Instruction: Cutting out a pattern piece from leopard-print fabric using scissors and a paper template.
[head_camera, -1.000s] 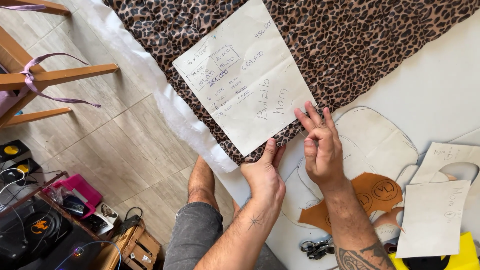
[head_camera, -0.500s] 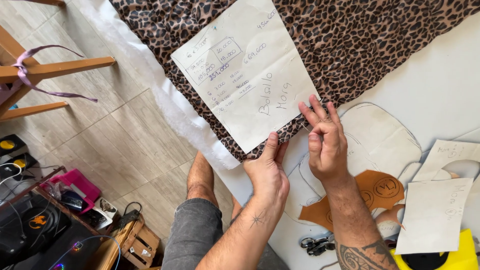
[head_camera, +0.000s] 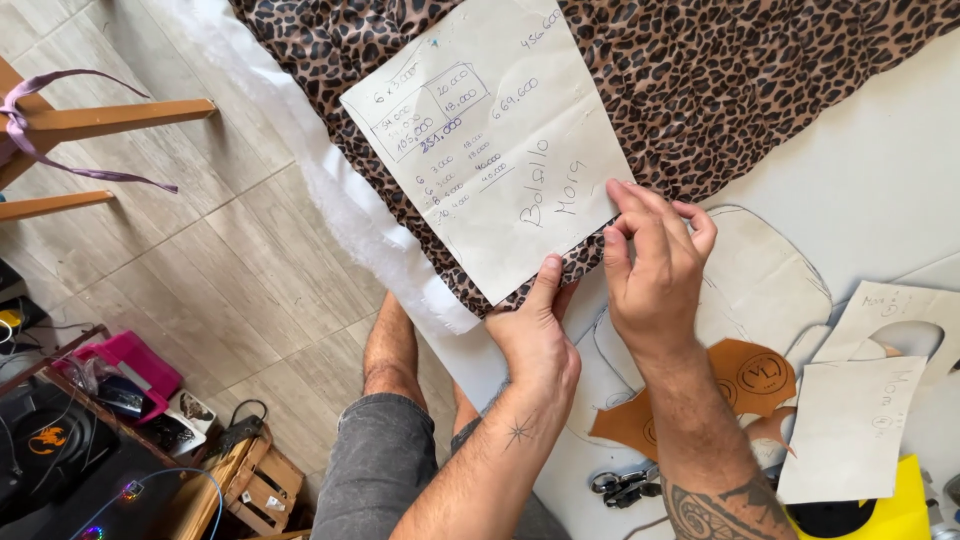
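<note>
Pinning the paper pattern (head_camera: 490, 150) flat on the leopard fabric (head_camera: 720, 80) works best as shown — left hand (head_camera: 535, 335) pressing its lower corner, right hand (head_camera: 655, 255) pinching its edge — keeping it unwrinkled.

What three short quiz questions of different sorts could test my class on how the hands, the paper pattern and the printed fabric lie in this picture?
1. True or false: the paper pattern lies on the leopard-print fabric.
2. Multiple choice: which part of the pattern does the left hand press? A) its top edge B) its bottom corner C) its middle
3. Short answer: what tool lies on the white table below the right hand, near the tan leather pieces?

Key: 1 true. 2 B. 3 scissors, with black handles.
</note>
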